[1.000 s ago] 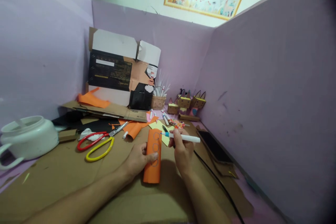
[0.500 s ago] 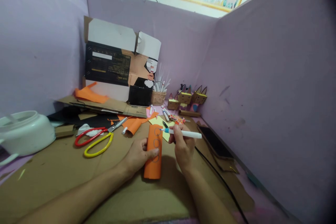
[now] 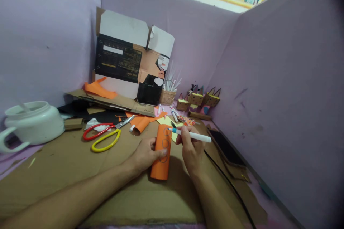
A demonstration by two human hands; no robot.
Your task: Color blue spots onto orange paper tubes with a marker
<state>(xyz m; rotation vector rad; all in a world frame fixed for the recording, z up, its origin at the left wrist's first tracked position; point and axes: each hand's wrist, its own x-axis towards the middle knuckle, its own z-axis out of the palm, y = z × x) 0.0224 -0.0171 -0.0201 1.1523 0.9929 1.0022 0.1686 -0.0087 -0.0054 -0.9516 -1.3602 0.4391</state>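
An orange paper tube [image 3: 158, 168] stands tilted over the cardboard-covered table, with three round outlines drawn down its side. My left hand [image 3: 146, 154] is closed around the tube's left side, its thumb across the front near the lowest circle. Between the fingers of my right hand [image 3: 191, 146] is a white marker [image 3: 199, 136] with a blue collar. The marker's tip is at the top circle, near the tube's upper end. Whether the tip touches the paper is too small to tell.
Red-and-yellow-handled scissors [image 3: 106, 140] and a white pot [image 3: 34, 123] lie left. Orange scraps [image 3: 142, 123], markers [image 3: 174, 114] and small cardboard boxes [image 3: 196, 99] are behind. A dark phone [image 3: 227, 146] and black cable [image 3: 231, 186] are right. Opened cardboard [image 3: 120, 25] leans behind.
The whole view has shifted, so things appear further right and slightly higher. Both hands keep their hold, and the marker tip stays near the top circle.
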